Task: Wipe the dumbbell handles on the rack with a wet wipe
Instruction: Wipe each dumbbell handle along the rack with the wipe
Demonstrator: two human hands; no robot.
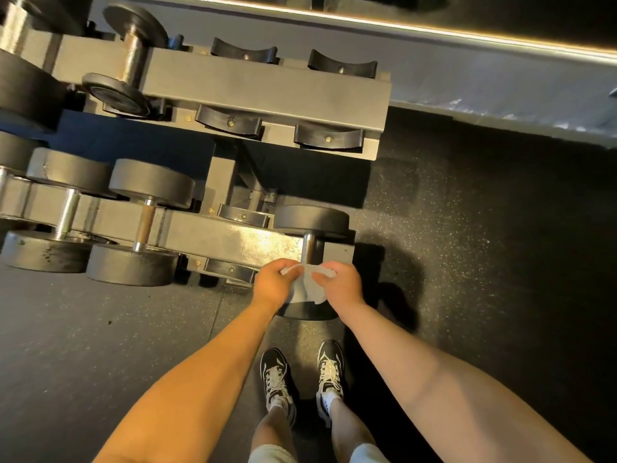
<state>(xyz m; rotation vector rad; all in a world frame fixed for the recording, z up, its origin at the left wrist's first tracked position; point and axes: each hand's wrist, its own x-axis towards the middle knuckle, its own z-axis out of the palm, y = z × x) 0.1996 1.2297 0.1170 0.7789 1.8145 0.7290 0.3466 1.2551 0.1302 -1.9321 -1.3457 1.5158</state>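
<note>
A pale wet wipe (309, 284) is stretched between my two hands just in front of the lower tier of the dumbbell rack (213, 233). My left hand (275, 284) pinches its left edge and my right hand (340, 282) pinches its right edge. Right behind the wipe sits the rightmost dumbbell on the lower tier, its metal handle (310, 247) partly hidden by my fingers and its near head (305, 310) below my hands. Further left stand a dumbbell with a brownish handle (146, 223) and one with a chrome handle (66, 213). On the upper tier a dumbbell handle (133, 60) shows.
Empty black cradles (329, 138) line the right part of the upper tier, and one empty pair (243, 215) is on the lower tier. A grey wall base with a lit strip (434, 31) runs behind. Speckled rubber floor (467, 228) spreads to the right. My shoes (302, 375) stand below.
</note>
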